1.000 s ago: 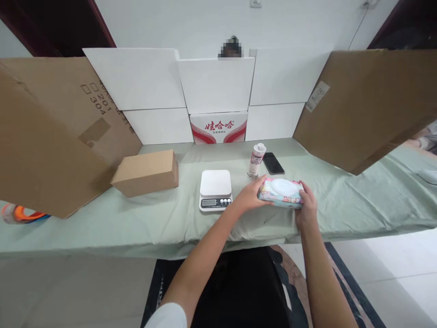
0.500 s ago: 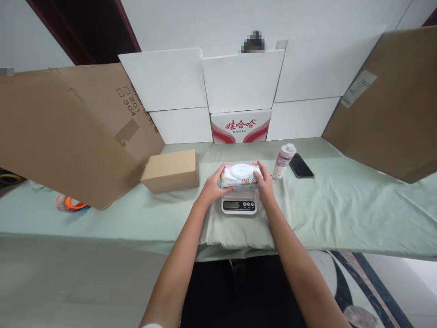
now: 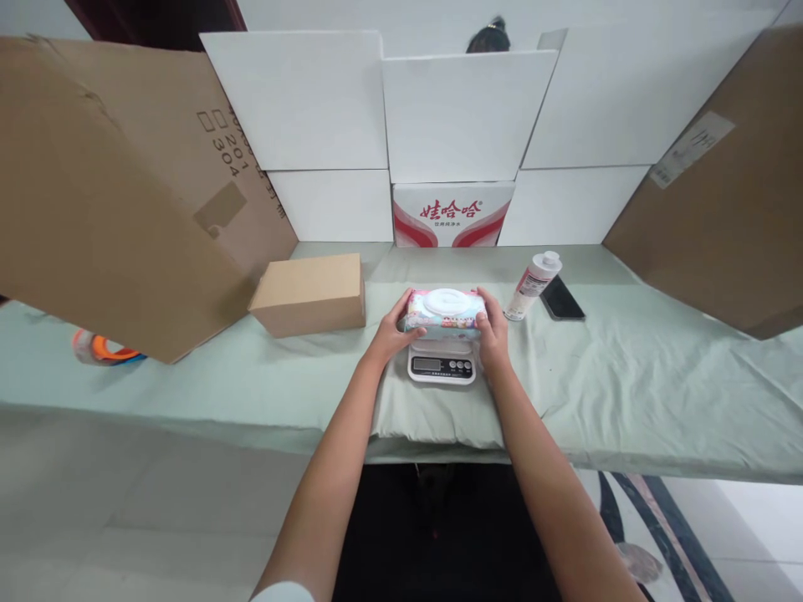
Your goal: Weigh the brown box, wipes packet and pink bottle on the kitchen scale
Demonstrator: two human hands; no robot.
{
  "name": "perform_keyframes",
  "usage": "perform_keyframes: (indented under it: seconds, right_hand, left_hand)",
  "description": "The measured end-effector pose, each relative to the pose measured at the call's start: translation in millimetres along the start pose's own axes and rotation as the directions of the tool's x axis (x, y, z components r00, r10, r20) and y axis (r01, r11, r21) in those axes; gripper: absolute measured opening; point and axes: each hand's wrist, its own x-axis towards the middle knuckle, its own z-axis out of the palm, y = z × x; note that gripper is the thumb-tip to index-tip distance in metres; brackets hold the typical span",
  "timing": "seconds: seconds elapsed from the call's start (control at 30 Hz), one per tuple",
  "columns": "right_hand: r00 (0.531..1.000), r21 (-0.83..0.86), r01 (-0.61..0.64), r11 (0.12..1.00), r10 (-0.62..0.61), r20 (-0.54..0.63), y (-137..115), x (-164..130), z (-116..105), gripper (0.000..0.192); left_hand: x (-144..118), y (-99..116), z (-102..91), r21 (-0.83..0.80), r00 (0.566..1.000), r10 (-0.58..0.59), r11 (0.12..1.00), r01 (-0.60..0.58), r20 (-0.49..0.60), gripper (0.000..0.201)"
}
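We've got the wipes [image 3: 444,311] mid-frame on the scale [image 3: 441,364], long axis left-right, left hand [image 3: 394,332] and right hand [image 3: 492,331] clasping each end.

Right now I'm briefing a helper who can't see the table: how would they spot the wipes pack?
Start at the green-covered table and find the white kitchen scale at its middle front. The wipes pack sits on it, between the left hand and right hand. It is the only soft, pastel-printed pack with a round white lid.
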Motion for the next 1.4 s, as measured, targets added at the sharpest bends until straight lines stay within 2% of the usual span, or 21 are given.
perform_keyframes:
  seconds: [0.17, 0.3, 0.47, 0.8, 0.9, 1.03, 1.17, 1.3, 1.4]
  right_hand:
    - [0.997, -0.006, 0.031, 0.999, -0.031, -0.072, -0.8, -4.0, -2.4, 0.06]
    - [0.99, 0.052, 0.028, 0.998, -0.021, -0.138, -1.1, -3.2, -3.0, 0.06]
    - [0.996, 0.058, 0.014, 0.998, -0.009, -0.089, -2.6, -1.7, -1.6, 0.063]
    - [0.995, 0.062, -0.035, 0.997, 0.04, -0.088, -0.2, 0.4, -2.6, 0.07]
    - [0.996, -0.013, -0.069, 0.998, 0.068, -0.049, 2.4, -0.5, -3.3, 0.074]
    - [0.996, -0.112, -0.081, 0.99, 0.075, -0.051, 3.5, -2.0, -0.6, 0.072]
    - [0.994, -0.077, -0.085, 0.993, 0.079, -0.08, -2.3, -4.3, 3.5, 0.069]
    - [0.99, -0.036, -0.064, 0.997, 0.058, -0.129, -15.8, -8.4, 1.1, 0.061]
    - [0.988, -0.014, -0.017, 1.0, 0.015, -0.157, -27.7, -11.8, -12.3, 0.058]
  left_hand:
    - [2.6, -2.7, -4.7, -0.043, 1.0, 0.024, 0.999, -0.023, 0.02, 0.145]
    - [2.4, -4.7, -7.0, -0.043, 1.0, 0.024, 0.999, -0.023, 0.015, 0.15]
    - [0.4, -3.6, -6.3, -0.004, 0.999, 0.022, 1.0, -0.022, 0.026, 0.145]
    - [-2.6, -5.6, -6.3, 0.01, 0.999, 0.048, 0.999, -0.048, 0.021, 0.143]
    - [-1.7, -2.0, -1.2, 0.025, 0.999, 0.047, 0.999, -0.048, 0.017, 0.143]
    - [-0.9, 2.7, 6.6, 0.033, 0.999, 0.034, 0.999, -0.033, -0.019, 0.137]
    - [-3.7, 5.5, 7.4, 0.048, 0.997, 0.054, 0.998, -0.051, -0.048, 0.129]
    - [-12.8, 17.1, 6.7, 0.1, 0.99, 0.131, 0.987, -0.125, -0.05, 0.119]
    - [-21.5, 34.5, 15.9, 0.2, 0.972, 0.233, 0.955, -0.221, -0.042, 0.106]
